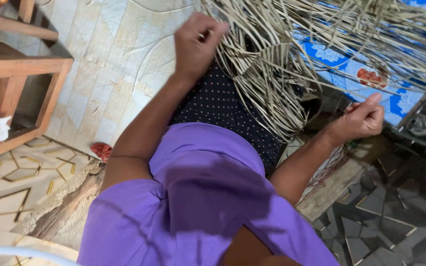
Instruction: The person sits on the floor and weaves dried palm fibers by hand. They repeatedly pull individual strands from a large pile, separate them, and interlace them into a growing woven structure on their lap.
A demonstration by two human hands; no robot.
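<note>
The pale straw strips run off the top edge, and the wooden stool is cut at the left.

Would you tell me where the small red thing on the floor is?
In the head view, the red thing lies on the tiled floor, left of the person's left arm, near the wooden frame.

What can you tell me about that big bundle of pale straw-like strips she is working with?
The bundle of dried strips is pale tan, flat and narrow, like split palm leaf. Part looks interwoven; loose ends fan out in all directions. It lies across the lap over a dark dotted skirt and a blue patterned cloth. The left hand pinches strips at its edge; the right hand is fisted beside it.
</note>
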